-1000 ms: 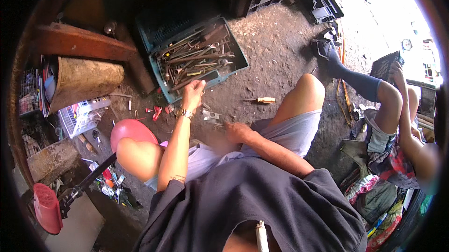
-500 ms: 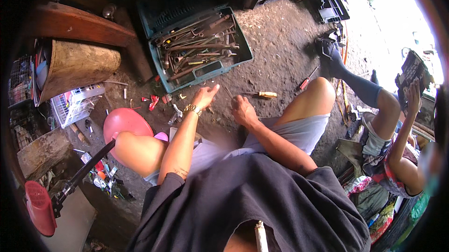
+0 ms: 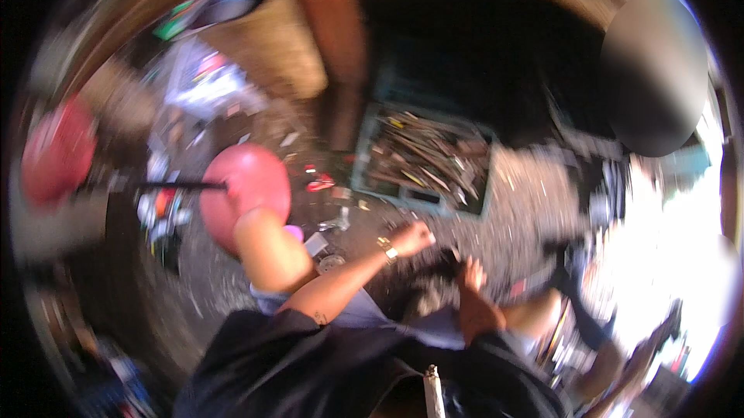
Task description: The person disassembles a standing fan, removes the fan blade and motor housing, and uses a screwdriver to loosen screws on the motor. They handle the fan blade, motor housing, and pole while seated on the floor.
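The picture is badly smeared by motion. My left hand [image 3: 411,240], with a gold watch on its wrist, is held in front of me, below the teal toolbox [image 3: 487,185] full of wrenches and other metal tools [image 3: 422,154]. Lower and further right is my right hand [image 3: 470,277], fingers curled near a small dark shape; whether either hand grips anything is unclear. A pink round base [image 3: 232,170] with a dark pole stands beside my left knee, and small scattered bits [image 3: 333,220] lie between it and the toolbox. A pale stick [image 3: 432,391] hangs at the lower edge.
A wooden post [image 3: 333,46] rises behind a tan board [image 3: 287,53] and a pale plastic case [image 3: 205,88] at back left. A pink part [image 3: 58,150] sits on the pole's far end. Another person's leg [image 3: 589,317] extends at lower right, against bright glare.
The view has swung sharply, shifting the toolbox and pink base rightward in the picture and blurring everything. A blurred oval now appears at upper right; both my hands show lower and further right.
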Action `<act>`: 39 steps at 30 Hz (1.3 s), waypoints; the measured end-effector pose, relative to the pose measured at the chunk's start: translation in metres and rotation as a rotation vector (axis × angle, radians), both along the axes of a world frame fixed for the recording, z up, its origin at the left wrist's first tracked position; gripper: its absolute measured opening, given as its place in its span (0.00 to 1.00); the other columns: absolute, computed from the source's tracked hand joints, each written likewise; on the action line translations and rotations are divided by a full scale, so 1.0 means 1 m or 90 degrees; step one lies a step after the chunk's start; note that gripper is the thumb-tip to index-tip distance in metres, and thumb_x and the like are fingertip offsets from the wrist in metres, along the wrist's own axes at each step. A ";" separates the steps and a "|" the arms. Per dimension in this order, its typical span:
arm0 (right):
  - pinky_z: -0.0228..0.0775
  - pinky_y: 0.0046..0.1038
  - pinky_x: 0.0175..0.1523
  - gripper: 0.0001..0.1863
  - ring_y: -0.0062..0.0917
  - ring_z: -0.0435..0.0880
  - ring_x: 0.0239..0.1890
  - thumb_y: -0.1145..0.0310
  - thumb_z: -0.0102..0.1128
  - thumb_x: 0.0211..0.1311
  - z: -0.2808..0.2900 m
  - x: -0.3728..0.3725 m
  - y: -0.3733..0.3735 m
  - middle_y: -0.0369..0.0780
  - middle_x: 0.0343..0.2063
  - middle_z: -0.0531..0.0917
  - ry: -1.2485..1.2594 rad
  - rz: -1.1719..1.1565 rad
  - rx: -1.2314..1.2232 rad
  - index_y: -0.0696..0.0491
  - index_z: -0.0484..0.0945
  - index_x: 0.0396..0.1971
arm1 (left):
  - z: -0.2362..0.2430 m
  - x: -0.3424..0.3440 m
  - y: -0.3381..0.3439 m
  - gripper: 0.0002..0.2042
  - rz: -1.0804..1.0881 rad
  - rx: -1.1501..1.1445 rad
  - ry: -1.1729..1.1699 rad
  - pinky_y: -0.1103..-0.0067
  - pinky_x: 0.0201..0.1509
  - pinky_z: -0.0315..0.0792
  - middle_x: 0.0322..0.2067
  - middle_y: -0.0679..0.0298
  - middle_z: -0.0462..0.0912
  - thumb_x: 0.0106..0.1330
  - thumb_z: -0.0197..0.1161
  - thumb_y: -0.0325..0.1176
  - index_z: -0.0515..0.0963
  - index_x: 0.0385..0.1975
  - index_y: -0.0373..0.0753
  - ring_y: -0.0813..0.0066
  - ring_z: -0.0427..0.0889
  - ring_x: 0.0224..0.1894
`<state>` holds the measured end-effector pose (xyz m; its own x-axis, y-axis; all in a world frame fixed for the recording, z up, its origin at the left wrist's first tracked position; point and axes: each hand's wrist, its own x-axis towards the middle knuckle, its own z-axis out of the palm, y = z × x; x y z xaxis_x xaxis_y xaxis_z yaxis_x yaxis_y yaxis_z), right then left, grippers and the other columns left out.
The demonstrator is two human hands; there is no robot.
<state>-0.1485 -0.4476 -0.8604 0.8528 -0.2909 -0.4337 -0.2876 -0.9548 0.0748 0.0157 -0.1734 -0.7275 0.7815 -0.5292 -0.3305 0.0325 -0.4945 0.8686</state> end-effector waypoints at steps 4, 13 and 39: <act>0.73 0.44 0.55 0.25 0.42 0.82 0.50 0.47 0.55 0.60 0.060 0.074 0.055 0.49 0.45 0.84 0.102 -0.143 0.135 0.55 0.84 0.41 | 0.035 0.009 0.007 0.19 -0.078 0.110 0.002 0.61 0.42 0.75 0.34 0.50 0.84 0.64 0.59 0.50 0.80 0.33 0.37 0.52 0.83 0.38; 0.72 0.30 0.22 0.11 0.30 0.83 0.20 0.64 0.57 0.56 0.180 0.179 0.128 0.42 0.21 0.82 0.346 -0.161 0.585 0.57 0.78 0.32 | 0.089 0.030 0.062 0.16 -0.110 0.336 0.030 0.58 0.42 0.76 0.39 0.53 0.85 0.62 0.56 0.42 0.82 0.39 0.36 0.53 0.84 0.42; 0.68 0.35 0.16 0.12 0.30 0.76 0.11 0.69 0.64 0.47 0.643 0.208 0.274 0.44 0.16 0.78 0.484 0.224 0.281 0.62 0.76 0.28 | 0.513 -0.223 0.224 0.12 1.140 -0.183 0.249 0.77 0.17 0.69 0.25 0.62 0.84 0.69 0.55 0.39 0.79 0.42 0.38 0.79 0.78 0.18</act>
